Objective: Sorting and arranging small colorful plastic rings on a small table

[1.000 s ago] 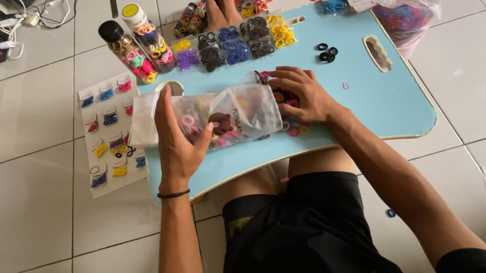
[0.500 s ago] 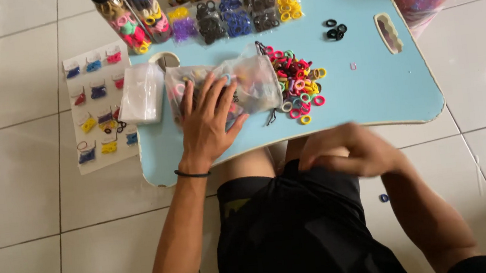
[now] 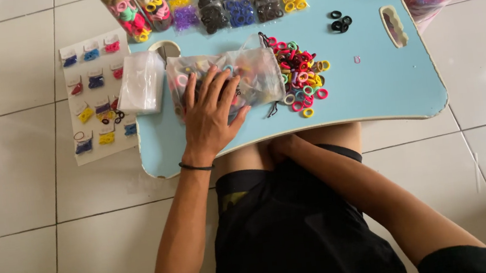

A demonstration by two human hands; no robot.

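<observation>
head view: left hand lies flat, fingers spread, pressing the clear bag of hair ties on the blue lap table. right hand is tucked under the table edge, its state unseen. pressing evenly would likely keep the loose pile of ties from scattering.

A light blue counter with rounded corners stands low over a white tiled floor. Near its left edge lies a stack of clear plastic sleeves, and just beside it, toward the middle, a clear bag of small hair bands. A loose heap of coloured bands touches the bag's right side. Along the far edge sit sorted band bunches; a few black rings lie toward the far right corner. On the floor off the left edge lies a card of packets.
</observation>
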